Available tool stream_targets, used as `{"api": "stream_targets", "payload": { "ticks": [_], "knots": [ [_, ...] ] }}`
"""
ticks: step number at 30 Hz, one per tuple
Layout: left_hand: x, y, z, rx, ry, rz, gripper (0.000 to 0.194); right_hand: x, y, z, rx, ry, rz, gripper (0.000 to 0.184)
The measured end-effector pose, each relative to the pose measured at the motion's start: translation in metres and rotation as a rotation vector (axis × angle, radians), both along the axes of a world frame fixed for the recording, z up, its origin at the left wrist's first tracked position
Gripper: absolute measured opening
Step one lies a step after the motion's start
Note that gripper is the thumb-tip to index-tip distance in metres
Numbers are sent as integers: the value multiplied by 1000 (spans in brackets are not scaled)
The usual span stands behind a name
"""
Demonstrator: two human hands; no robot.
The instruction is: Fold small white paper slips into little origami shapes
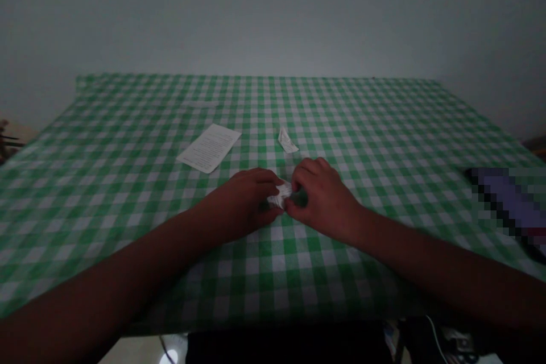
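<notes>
Between fingers (pixel 267 177) of left hand (pixel 241 203) and right hand (pixel 327 198), white paper (pixel 280 194) was pinched, judged light, tearable, best held edgewise.

Interior of a room, apparently in a home. The grip of the left hand (pixel 251 196) and right hand (pixel 322 196) lies over a table (pixel 362 125) spread with a green-and-white checked cloth (pixel 106 193), of domestic type. Beyond the grip rises a plain, dimly lit wall (pixel 273 17). Below the grip, to its left, shows a pale floor (pixel 132 350); to its right, a white cable (pixel 434 333).
</notes>
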State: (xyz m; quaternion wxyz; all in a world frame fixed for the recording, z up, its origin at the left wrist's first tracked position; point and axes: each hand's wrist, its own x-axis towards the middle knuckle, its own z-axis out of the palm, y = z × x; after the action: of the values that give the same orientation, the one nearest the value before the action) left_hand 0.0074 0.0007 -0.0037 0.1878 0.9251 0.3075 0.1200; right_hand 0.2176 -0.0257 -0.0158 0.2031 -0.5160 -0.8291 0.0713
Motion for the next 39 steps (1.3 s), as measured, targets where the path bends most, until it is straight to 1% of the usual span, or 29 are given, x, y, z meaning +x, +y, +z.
{"api": "stream_targets", "payload": {
  "ticks": [3, 7, 9, 13, 15, 19, 21, 24, 27, 30, 33, 36, 39],
  "knots": [
    [-1, 0, 3, -9, 10, -11, 23, 0, 1, 0, -8, -6, 11, 16],
    [-4, -1, 6, -26, 22, -3, 28, 7, 12, 0, -3, -2, -111, 17],
    [-5, 0, 8, -40, 17, -10, 27, 5, 10, 2, -13, 0, -81, 15],
    [-6, 3, 9, -59, -20, -57, 24, -5, -5, 4, -43, 0, 68, 14],
    [-6, 4, 9, -59, -29, -67, 25, -7, -7, 4, -42, 6, 57, 16],
    [-7, 3, 8, -52, -7, -33, 29, -4, -1, 2, -36, 19, -3, 19],
    [-7, 3, 9, -58, -8, -27, 29, -3, 1, 0, -39, 29, 7, 19],
    [-6, 3, 9, -67, -32, -52, 24, -4, 0, -1, -66, 72, 59, 18],
    [-3, 5, 4, -46, -58, -60, 18, -3, -1, -1, -67, 91, 76, 14],
    [-1, 6, -2, -3, -57, -16, 15, -2, 0, 0, -58, 50, 60, 10],
    [1, 4, -5, 8, -45, 5, 17, -3, -2, 0, -63, 34, 77, 11],
    [1, 3, -4, 9, -27, 5, 20, -3, -4, 0, -62, 35, 94, 13],
    [0, 3, -3, 29, -17, 5, 22, 1, 2, 0, -47, 25, 66, 17]
  ]
}}
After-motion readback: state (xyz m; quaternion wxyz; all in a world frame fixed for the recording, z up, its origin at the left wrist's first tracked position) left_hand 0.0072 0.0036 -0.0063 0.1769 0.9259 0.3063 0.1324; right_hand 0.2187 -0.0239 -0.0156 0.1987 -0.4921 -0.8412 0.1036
